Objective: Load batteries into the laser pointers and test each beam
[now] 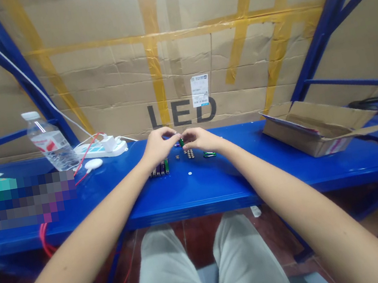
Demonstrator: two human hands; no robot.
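My left hand and my right hand meet above the blue shelf top, fingertips pinched together on a small green part held between them. Under my left hand lies a row of thin dark and green sticks. Just below my right hand sit a cluster of tiny metal pieces and a green clip-like piece. A small white disc lies nearer to me on the blue surface.
A water bottle lies tilted at the left beside a white power strip with a red cable. An open cardboard box sits at the right. Taped cardboard forms the back wall. Blue frame bars stand at both sides.
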